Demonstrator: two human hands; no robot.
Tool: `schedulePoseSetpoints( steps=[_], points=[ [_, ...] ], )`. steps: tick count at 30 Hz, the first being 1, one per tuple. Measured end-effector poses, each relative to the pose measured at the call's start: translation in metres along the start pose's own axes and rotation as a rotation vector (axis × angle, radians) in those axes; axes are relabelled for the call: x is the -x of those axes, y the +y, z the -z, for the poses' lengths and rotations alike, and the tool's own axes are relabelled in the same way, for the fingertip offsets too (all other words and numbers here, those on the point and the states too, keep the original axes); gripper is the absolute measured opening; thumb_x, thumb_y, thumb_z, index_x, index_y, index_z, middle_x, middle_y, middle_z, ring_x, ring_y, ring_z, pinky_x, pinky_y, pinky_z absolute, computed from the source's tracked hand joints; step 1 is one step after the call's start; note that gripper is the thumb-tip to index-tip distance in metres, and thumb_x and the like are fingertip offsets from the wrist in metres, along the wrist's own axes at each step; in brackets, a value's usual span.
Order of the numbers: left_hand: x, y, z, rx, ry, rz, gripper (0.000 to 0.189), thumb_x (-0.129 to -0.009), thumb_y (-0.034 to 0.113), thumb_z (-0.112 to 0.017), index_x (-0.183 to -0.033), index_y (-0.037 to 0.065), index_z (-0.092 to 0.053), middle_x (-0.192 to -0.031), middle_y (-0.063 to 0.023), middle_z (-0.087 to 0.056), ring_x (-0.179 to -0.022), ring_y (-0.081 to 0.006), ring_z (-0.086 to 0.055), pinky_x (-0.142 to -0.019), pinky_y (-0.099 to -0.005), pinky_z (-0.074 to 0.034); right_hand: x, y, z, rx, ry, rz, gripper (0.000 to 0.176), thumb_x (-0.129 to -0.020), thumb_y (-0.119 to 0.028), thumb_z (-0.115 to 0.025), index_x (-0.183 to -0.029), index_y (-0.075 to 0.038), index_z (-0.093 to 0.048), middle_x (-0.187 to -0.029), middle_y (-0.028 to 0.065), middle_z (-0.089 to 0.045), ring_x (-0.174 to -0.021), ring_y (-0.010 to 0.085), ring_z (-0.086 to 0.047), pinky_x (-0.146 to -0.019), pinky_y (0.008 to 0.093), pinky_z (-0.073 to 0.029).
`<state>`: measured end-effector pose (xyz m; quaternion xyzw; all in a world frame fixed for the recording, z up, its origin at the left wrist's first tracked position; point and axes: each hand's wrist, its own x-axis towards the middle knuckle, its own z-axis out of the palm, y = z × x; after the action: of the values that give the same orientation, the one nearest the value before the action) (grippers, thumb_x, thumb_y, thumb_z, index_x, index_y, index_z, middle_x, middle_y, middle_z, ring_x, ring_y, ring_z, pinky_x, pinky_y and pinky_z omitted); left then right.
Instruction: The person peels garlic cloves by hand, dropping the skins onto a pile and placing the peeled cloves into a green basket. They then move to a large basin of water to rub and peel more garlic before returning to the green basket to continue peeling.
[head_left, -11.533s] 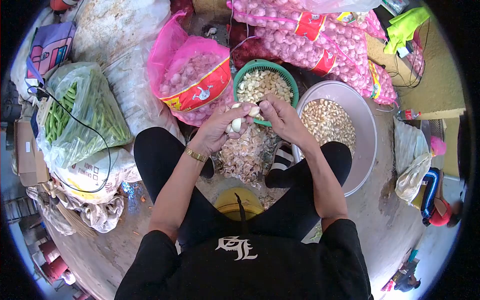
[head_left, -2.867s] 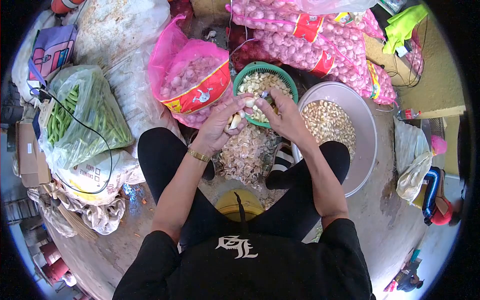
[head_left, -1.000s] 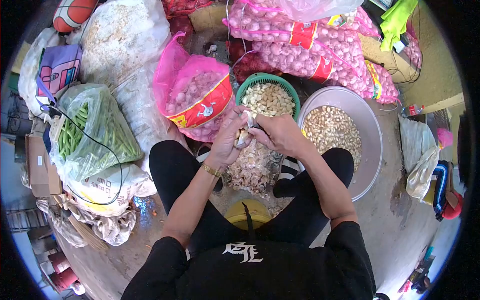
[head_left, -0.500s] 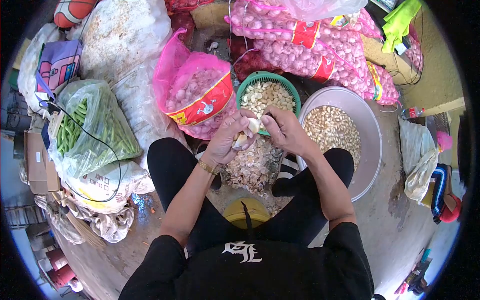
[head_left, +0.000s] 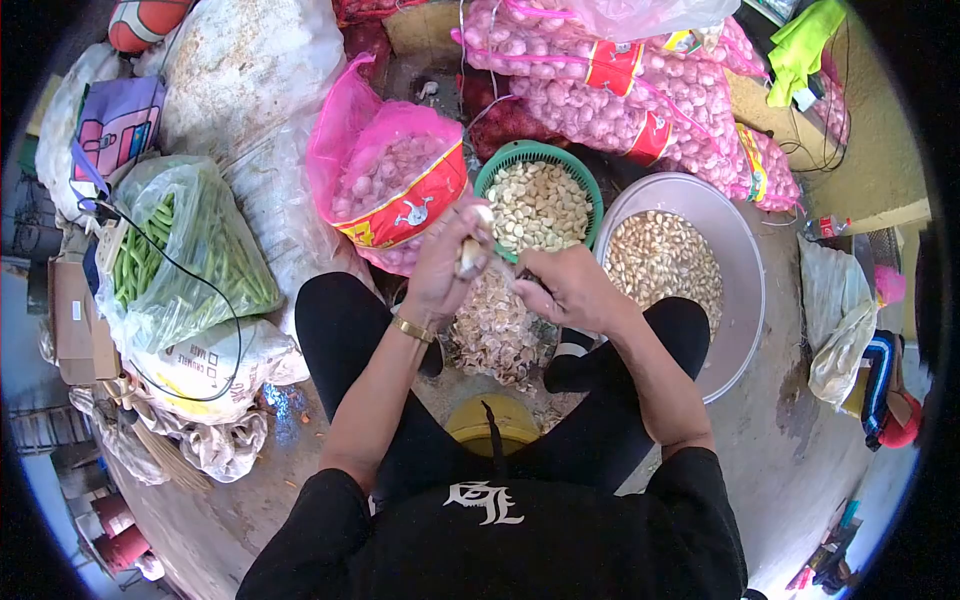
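Your left hand (head_left: 434, 275) pinches garlic cloves (head_left: 469, 256) above the skins (head_left: 495, 332); they look light and firm, probably slick and easily nicked, so grip their sides. Your right hand (head_left: 578, 288) closes round what looks like a small knife (head_left: 526, 275), just beside.

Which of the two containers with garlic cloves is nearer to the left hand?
The green plastic basket, just beyond and to the right of the left hand; the other, a wider pale purple basin, stands farther right.
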<state>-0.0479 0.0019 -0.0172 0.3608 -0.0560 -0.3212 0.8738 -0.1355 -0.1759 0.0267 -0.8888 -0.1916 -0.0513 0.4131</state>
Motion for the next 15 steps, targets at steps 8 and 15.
schedulePoseSetpoints(
  steps=[8, 15],
  points=[
    [0.008, 0.020, 0.005, 0.010, -0.143, -0.024, 0.032, -0.095, 0.027, -0.058, -0.118, 0.005, -0.057, -0.078, -0.0049, -0.060, -0.056, -0.0091, -0.052, -0.044, -0.0200, -0.037, 0.001, 0.007, -0.008, 0.128, 0.000, 0.015, 0.031, -0.089, -0.036, -0.061, -0.084, -0.006, -0.058, -0.061, 0.0160, -0.058, -0.060, 0.0373, -0.059, -0.053, 0.0464, -0.044],
    [0.013, 0.026, 0.000, -0.062, -0.145, -0.022, 0.033, -0.094, 0.025, -0.059, -0.119, 0.003, -0.058, -0.076, -0.0046, -0.060, -0.056, -0.0074, -0.051, -0.045, -0.0188, -0.037, -0.004, -0.001, -0.009, 0.190, 0.050, -0.070, 0.026, -0.080, -0.025, -0.075, -0.085, -0.004, -0.061, -0.067, 0.0107, -0.058, -0.062, 0.0244, -0.060, -0.057, 0.0336, -0.045]
  ],
)
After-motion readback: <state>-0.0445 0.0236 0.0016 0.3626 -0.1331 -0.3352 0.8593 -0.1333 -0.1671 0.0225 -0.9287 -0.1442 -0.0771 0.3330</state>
